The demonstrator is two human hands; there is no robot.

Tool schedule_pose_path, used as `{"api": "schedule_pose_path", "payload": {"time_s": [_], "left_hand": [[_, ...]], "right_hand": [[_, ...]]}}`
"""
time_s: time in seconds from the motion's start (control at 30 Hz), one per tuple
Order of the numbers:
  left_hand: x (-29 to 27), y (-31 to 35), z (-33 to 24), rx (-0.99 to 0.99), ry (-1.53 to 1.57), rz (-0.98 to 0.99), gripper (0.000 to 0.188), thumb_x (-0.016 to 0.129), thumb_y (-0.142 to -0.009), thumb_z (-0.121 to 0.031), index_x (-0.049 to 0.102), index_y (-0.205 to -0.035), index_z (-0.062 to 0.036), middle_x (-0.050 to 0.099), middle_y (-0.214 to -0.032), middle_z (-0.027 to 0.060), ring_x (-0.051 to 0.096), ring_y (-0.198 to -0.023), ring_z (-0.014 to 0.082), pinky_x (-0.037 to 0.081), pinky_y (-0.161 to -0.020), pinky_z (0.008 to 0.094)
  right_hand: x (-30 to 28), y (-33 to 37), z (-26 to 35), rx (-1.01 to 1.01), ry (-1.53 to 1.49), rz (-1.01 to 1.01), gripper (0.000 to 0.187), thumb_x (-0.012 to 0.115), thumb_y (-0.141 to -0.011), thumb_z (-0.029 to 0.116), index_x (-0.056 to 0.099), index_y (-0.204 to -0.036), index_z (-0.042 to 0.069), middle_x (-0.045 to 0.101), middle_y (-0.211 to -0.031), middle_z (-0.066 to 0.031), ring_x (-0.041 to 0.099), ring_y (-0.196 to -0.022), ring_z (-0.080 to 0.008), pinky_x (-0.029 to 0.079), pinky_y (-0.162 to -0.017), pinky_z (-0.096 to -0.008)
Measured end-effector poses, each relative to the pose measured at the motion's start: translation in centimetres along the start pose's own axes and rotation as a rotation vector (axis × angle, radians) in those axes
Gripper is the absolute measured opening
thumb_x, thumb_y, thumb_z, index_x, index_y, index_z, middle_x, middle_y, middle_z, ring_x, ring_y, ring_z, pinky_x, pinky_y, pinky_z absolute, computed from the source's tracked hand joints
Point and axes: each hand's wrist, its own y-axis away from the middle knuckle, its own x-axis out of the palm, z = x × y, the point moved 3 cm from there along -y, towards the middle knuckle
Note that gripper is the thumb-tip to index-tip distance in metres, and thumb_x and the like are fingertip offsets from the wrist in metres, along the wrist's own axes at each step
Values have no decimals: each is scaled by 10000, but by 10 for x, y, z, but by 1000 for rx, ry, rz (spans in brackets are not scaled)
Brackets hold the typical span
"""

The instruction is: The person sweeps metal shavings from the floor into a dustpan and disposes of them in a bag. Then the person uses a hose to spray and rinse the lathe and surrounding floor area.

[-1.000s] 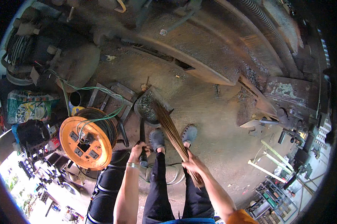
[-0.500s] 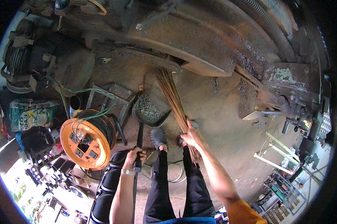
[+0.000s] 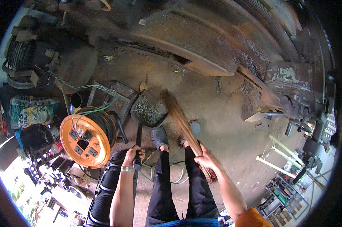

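My left hand (image 3: 134,155) is closed around the dark handle of a dustpan (image 3: 159,122). The pan rests on the floor ahead of my feet, and a heap of metal shavings (image 3: 147,107) lies in it. In my right hand (image 3: 208,157) is a stick broom (image 3: 183,128), a bundle of thin brown twigs gripped near its butt end. The broom slants forward and left, its blurred tips just right of the dustpan's rim and close to the floor. Both of my shoes (image 3: 159,138) stand behind the pan.
An orange cable reel (image 3: 85,140) with sockets stands at the left, beside a metal stand (image 3: 121,92). A big machine bed (image 3: 201,68) with shavings crosses the far side. A pale frame (image 3: 280,157) is at the right; a hose (image 3: 178,181) loops behind my feet.
The broom has come back toward me, its tips and my right hand both moving nearer and its bristles now blurred. The dustpan has shifted slightly left.
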Motion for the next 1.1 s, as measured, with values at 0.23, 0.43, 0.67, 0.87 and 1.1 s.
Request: {"api": "schedule_pose_path", "payload": {"time_s": [0.23, 0.43, 0.67, 0.87, 1.1], "left_hand": [[-4, -2, 3, -73, -171, 44, 105, 535, -820, -111, 449, -800, -54, 446, -666, 18, 438, -516, 108, 378, -415, 238], [-20, 11, -8, -150, 12, 73, 146, 559, -843, -133, 471, -820, -19, 465, -721, 16, 446, -559, 101, 397, -477, 227], [0, 3, -9, -93, -231, 43, 164, 572, -838, -137, 465, -838, -13, 461, -741, 33, 445, -570, 97, 408, -502, 233], [45, -1, 11, -52, -164, -59, 154, 552, -855, -84, 427, -918, -20, 471, -811, 97, 453, -592, 115, 393, -474, 226], [59, 5, 15, -16, -282, 10, 124, 525, -865, -63, 432, -913, 3, 473, -787, 80, 452, -564, 102, 375, -446, 226]], "right_hand": [[73, -71, 26, 111, -126, 325, 360, 629, -762, 148, 571, -1097, 29, 637, -827, -105, 591, -590, -201, 499, -512, -342], [56, 52, -6, 102, -632, 211, 637, 653, -705, 67, 390, -1284, 88, 551, -656, -76, 564, -494, -167, 484, -457, -327], [-30, -4, -82, 220, -746, -137, 175, 626, -732, 166, 573, -827, 29, 559, -577, -85, 583, -454, -211, 466, -391, -352], [31, -53, -54, 267, -795, 326, 182, 638, -771, 199, 559, -840, 51, 606, -669, -71, 581, -491, -175, 510, -457, -329], [76, 131, -146, 178, -1324, -72, 731, 706, -787, 131, 350, -1425, 135, 629, -811, -106, 622, -584, -189, 527, -501, -336]]}}
